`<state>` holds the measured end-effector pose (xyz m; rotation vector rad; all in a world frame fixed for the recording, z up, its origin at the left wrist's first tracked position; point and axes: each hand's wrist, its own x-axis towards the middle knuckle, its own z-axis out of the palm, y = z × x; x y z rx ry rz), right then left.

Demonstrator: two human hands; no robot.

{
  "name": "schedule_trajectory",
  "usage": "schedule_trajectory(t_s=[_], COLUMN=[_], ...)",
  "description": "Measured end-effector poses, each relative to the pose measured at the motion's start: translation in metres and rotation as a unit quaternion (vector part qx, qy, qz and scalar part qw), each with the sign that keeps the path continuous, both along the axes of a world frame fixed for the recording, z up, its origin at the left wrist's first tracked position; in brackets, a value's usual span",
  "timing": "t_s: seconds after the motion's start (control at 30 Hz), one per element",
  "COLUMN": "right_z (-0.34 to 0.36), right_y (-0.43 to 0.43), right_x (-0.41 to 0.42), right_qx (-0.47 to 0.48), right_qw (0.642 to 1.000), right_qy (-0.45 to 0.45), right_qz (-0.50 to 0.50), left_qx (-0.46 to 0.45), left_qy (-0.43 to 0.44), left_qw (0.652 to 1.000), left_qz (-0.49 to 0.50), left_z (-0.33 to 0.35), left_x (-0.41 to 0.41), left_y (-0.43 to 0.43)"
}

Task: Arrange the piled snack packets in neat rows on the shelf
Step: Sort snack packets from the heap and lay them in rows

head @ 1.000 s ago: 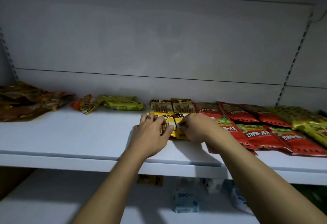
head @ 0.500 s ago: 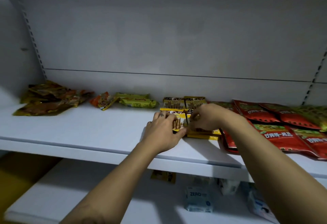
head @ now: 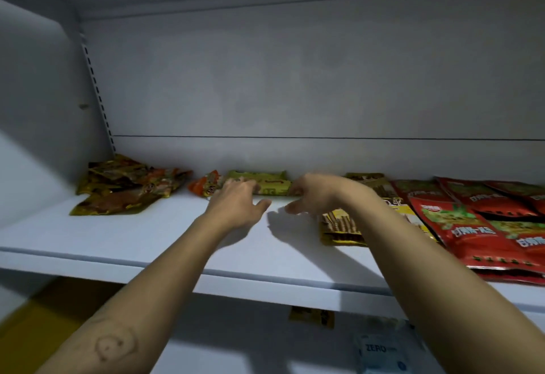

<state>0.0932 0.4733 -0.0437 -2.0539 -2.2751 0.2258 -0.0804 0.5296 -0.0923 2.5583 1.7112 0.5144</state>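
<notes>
Head view, left hand (head: 236, 201), right hand (head: 314, 193) — both slack-fingered, empty, beside green packet (head: 267, 186).

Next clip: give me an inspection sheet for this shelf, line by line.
Surface: white shelf, flat, dimly lit.
Job's things: loose pile of brown-yellow packets at far left; orange packet and green packets at the back; yellow stick-snack packets and red packets in rows at right.
Clutter: nothing seen.
Grippers: left hand and right hand open, reaching at either end of the green packets; contact too blurred to tell.
Cables: nothing seen.
Surroundings: white back panel; slotted upright; lower shelf holds a yellow packet and a pale ZERO pack.
</notes>
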Motion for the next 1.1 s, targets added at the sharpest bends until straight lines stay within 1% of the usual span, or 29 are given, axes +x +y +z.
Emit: schedule_trajectory(t_s=[0.07, 0.23, 0.37, 0.43, 0.53, 0.6, 0.7, 0.77, 0.83, 0.93, 1.03, 1.1], right_z=[-0.004, -0.014, -0.017, -0.026, -0.052, -0.068, -0.070, -0.070, -0.073, -0.076, -0.078, -0.076], right_y=[0.018, 0.065, 0.096, 0.111, 0.127, 0.129, 0.130, 0.132, 0.135, 0.139, 0.140, 0.137], right_x=[-0.023, -0.068, -0.088, -0.094, -0.097, -0.097, -0.093, -0.088, -0.082, -0.076, -0.070, -0.064], right_qx=[0.006, 0.028, 0.008, 0.020, 0.062, 0.096, 0.130, 0.116, 0.115, 0.147, 0.149, 0.170], right_qw=[1.000, 0.993, 0.978, 0.966, 0.955, 0.950, 0.935, 0.933, 0.937, 0.910, 0.902, 0.892], right_qy=[0.015, 0.054, 0.104, 0.124, 0.102, 0.085, 0.103, 0.109, 0.090, 0.144, 0.183, 0.213], right_qz=[-0.018, -0.104, -0.183, -0.228, -0.272, -0.286, -0.314, -0.323, -0.318, -0.360, -0.362, -0.360], left_qx=[0.003, 0.019, 0.029, 0.019, 0.001, 0.011, 0.015, 0.010, 0.014, 0.032, 0.035, 0.046], left_qy=[0.006, 0.035, 0.054, 0.072, 0.114, 0.135, 0.155, 0.148, 0.140, 0.137, 0.119, 0.092], left_qw=[1.000, 0.999, 0.996, 0.995, 0.990, 0.987, 0.983, 0.983, 0.984, 0.986, 0.991, 0.993], left_qz=[-0.001, -0.016, -0.059, -0.068, -0.080, -0.090, -0.101, -0.110, -0.112, -0.089, -0.059, -0.052], left_z=[-0.001, 0.013, 0.022, 0.021, 0.016, 0.009, -0.006, -0.014, -0.017, -0.017, -0.019, -0.023], left_x=[-0.021, -0.055, -0.064, -0.061, -0.049, -0.039, -0.028, -0.023, -0.020, -0.020, -0.025, -0.031], left_y=[0.021, 0.067, 0.107, 0.126, 0.145, 0.151, 0.162, 0.170, 0.175, 0.179, 0.185, 0.189])
